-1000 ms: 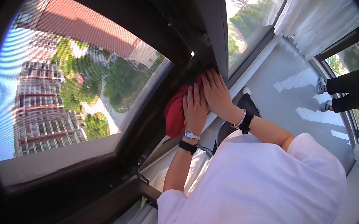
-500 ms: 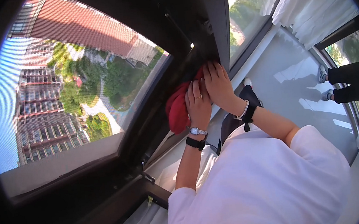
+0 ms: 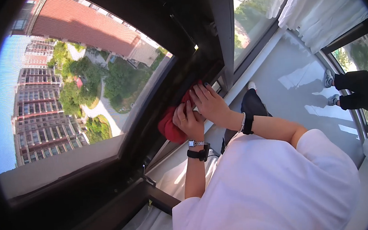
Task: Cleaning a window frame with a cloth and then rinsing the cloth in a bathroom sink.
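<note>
A bunched red cloth (image 3: 171, 127) is pressed against the dark window frame (image 3: 142, 118). My left hand (image 3: 189, 122) lies over its nearer part, fingers bent around the folds. Just right of it and a little farther away, my right hand (image 3: 211, 104) bears on the cloth's far end with the fingertips. The two hands are side by side, nearly touching. Much of the cloth is hidden under the fingers.
A tilted window screen (image 3: 77, 93) fills the left, with buildings and trees beyond. White curtains (image 3: 323, 6) hang at the upper right. Another person's dark-trousered legs (image 3: 361, 88) stand on the pale floor (image 3: 294, 79). A dark bar (image 3: 156, 196) crosses at the lower left.
Both hands and the red cloth have slid along the frame toward me and to the left. More of the frame beyond the hands now shows.
</note>
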`<state>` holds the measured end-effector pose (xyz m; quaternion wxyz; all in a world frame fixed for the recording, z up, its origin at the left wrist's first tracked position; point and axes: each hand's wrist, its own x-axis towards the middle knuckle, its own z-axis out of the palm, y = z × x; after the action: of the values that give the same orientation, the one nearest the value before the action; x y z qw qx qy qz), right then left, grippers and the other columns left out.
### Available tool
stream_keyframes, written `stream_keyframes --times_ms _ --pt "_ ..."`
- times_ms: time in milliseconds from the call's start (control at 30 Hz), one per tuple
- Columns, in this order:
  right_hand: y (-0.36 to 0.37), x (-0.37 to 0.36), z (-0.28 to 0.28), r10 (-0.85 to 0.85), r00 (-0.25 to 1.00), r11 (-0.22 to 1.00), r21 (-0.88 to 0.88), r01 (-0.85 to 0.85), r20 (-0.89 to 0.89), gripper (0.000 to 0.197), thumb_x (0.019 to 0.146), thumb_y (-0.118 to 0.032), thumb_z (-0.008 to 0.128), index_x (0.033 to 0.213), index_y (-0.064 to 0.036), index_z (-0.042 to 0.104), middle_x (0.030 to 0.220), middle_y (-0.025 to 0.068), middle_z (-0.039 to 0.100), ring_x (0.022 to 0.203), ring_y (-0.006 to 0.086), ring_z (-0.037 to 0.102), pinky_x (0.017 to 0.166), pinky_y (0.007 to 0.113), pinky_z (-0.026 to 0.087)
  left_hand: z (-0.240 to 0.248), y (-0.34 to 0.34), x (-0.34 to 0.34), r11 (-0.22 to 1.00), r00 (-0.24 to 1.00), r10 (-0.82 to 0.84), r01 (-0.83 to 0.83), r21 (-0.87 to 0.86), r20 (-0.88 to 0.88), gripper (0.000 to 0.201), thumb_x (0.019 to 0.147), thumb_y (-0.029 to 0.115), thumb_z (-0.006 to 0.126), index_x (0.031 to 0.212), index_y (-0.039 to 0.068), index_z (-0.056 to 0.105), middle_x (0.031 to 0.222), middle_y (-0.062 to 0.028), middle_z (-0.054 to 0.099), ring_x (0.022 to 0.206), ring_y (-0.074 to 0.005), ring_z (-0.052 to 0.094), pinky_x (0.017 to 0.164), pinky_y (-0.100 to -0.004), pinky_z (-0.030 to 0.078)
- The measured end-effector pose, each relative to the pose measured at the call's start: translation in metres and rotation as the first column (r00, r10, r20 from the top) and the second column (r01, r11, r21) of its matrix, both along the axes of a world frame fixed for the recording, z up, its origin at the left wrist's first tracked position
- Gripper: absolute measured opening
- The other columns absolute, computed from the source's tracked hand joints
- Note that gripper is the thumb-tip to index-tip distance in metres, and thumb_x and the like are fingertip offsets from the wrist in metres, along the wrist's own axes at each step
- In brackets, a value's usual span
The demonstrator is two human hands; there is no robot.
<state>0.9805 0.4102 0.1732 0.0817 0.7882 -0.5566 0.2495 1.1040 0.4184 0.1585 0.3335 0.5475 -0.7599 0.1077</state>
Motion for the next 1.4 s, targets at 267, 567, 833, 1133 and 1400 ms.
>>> stream_keyframes --times_ms 267,567,833,1133,1400 --pt "-0.013 -0.042 0.017 -0.089 0.975 0.996 0.003 0.091 -0.205 0.043 0.076 -0.022 0.052 0.115 -0.0041 0.056 0.122 0.0099 0.05 0.111 0.0244 0.043 0.086 0.035 0.038 0.008 -0.019 -0.045 0.992 0.991 -0.107 0.112 0.064 -0.083 0.032 0.069 0.003 0.059 0.101 0.003 0.063 0.11 -0.01 0.054 0.104 -0.0299 0.05 0.088 -0.0433 0.037" --pt "-0.028 -0.064 0.021 -0.191 0.949 0.977 0.044 0.209 -0.251 0.033 0.072 -0.02 0.056 0.101 -0.0064 0.061 0.109 0.0047 0.056 0.099 0.0189 0.044 0.076 0.033 0.036 0.017 -0.027 -0.065 0.977 0.983 -0.183 0.18 0.113 0.023 0.035 0.07 0.002 0.059 0.105 0.003 0.062 0.114 -0.0097 0.052 0.106 -0.0295 0.048 0.089 -0.0433 0.039" --pt "-0.004 0.032 0.024 0.009 0.978 0.996 -0.083 -0.027 -0.209 0.041 0.068 -0.018 0.053 0.097 0.0098 0.061 0.095 0.0238 0.063 0.078 0.0201 0.055 0.069 0.029 0.04 0.021 0.015 0.028 0.995 0.996 0.049 -0.042 0.087 -0.081 0.031 0.07 0.0 0.058 0.1 0.006 0.065 0.103 -0.0087 0.058 0.096 -0.0286 0.052 0.085 -0.0426 0.041" --pt "0.034 0.153 0.023 0.465 0.861 0.877 -0.024 -0.48 -0.208 0.033 0.067 -0.016 0.056 0.086 0.0104 0.063 0.088 0.0249 0.063 0.09 0.034 0.059 0.071 0.033 0.04 0.01 0.056 0.133 0.85 0.852 0.521 -0.524 -0.054 -0.054 0.026 0.072 0.0 0.056 0.095 0.007 0.066 0.102 -0.0072 0.06 0.095 -0.0273 0.053 0.083 -0.0414 0.041" --pt "0.04 0.179 0.016 0.607 0.752 0.743 -0.153 -0.651 -0.256 0.025 0.071 -0.015 0.056 0.083 0.0045 0.064 0.088 0.0202 0.063 0.093 0.0326 0.056 0.075 0.034 0.039 0.008 0.08 0.152 0.704 0.702 0.705 -0.71 -0.025 -0.103 0.029 0.077 0.008 0.056 0.105 0.008 0.063 0.104 -0.0099 0.058 0.1 -0.0296 0.05 0.089 -0.0466 0.038"
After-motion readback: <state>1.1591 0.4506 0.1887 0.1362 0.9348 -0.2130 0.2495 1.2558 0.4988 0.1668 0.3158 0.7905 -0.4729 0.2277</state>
